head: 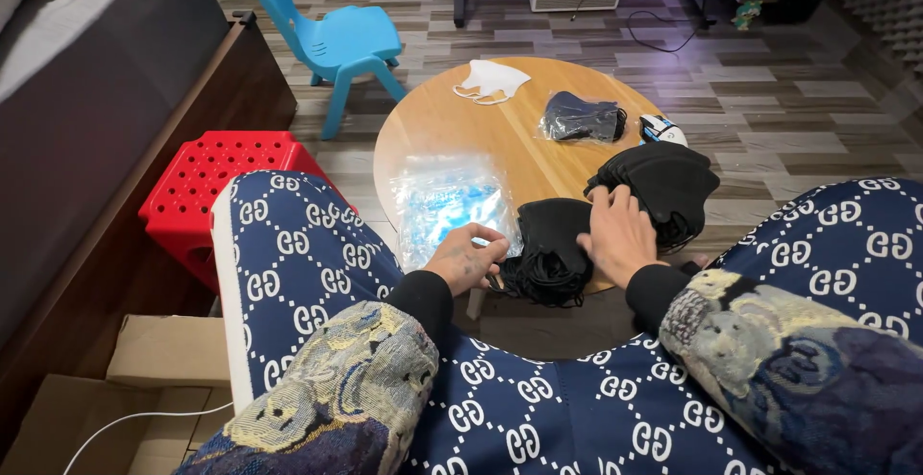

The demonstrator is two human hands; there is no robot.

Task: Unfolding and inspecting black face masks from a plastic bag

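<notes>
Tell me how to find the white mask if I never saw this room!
Start at the round wooden table in the middle of the floor. Look at its far edge, near the blue plastic chair: the white face mask lies there, alone and unwrapped. Every other mask is black, the bagged black masks beside it included, so it is the only white one.

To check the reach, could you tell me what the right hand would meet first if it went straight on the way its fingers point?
The right hand points up the table, fingers on a black mask. Straight on, it would probably meet the pile of black masks first, though depth is hard to judge.
</notes>
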